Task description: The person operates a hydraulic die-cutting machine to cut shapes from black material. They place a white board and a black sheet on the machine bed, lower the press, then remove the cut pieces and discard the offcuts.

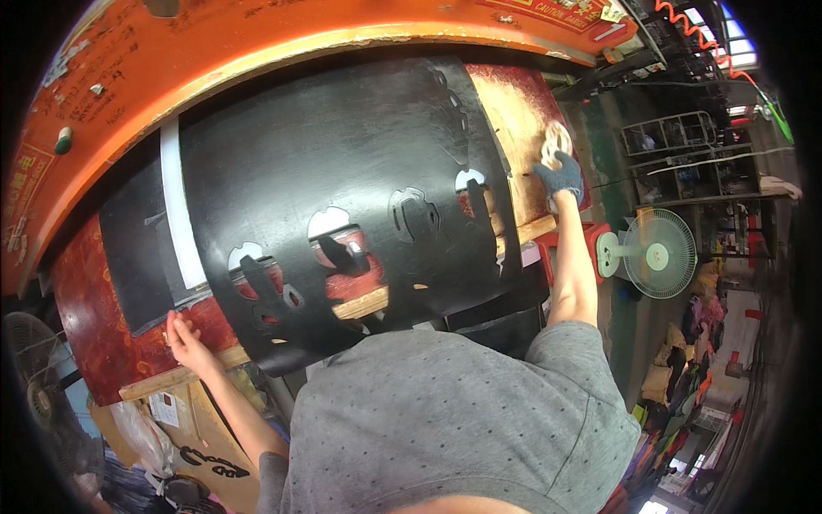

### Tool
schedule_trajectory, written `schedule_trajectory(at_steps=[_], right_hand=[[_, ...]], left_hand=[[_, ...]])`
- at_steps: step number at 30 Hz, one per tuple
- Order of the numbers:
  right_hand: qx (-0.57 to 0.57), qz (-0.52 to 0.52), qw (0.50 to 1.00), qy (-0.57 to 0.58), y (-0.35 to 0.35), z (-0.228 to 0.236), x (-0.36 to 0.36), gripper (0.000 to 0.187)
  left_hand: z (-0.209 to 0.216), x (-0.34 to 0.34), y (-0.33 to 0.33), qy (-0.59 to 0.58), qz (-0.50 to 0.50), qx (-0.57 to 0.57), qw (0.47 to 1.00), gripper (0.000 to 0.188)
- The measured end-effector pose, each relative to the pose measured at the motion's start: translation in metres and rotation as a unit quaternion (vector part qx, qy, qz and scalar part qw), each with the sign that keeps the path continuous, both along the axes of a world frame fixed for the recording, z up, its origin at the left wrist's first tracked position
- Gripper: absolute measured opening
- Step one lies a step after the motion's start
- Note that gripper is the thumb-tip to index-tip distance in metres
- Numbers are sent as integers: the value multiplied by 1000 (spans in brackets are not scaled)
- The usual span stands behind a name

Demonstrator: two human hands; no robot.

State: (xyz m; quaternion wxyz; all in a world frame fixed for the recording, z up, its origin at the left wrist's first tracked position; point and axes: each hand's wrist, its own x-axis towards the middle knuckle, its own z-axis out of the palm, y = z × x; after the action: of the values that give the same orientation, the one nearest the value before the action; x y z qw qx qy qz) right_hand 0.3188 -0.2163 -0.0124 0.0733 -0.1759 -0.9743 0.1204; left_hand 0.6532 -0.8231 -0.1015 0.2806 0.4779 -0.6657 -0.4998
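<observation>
My left hand [190,345], bare, is at the near edge of the worktable, beside the lower corner of a smaller black sheet [133,248]. Its fingers are loosely bent and apart, with nothing visible in them. At the far right end of the table, my right hand [562,177] wears a dark grey-blue glove. Its fingers close on the near end of a bundle of pale loop-shaped pieces [556,141]. Between my hands lies a large black sheet [317,146] with several cut-out holes along its near part, its near edge hanging over the table edge.
An orange machine beam [282,38] spans the far side, above the red-brown board [94,317]. A white strip [181,223] lies left of the large sheet. Right of the table stand a fan [658,255] and a red stool-like object [565,248]. Racks [685,141] stand beyond.
</observation>
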Motion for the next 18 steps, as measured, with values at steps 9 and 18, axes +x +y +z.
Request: schedule_trajectory(at_steps=[9,18], right_hand=[[20,188,980,62,7,-46,-2,32],[86,266,946,-167,-58,-69,11,33]], left_hand=[[3,-49,-15,-137,-146,43,979,45],[20,-63,-12,-292,-191,-162,923,48]])
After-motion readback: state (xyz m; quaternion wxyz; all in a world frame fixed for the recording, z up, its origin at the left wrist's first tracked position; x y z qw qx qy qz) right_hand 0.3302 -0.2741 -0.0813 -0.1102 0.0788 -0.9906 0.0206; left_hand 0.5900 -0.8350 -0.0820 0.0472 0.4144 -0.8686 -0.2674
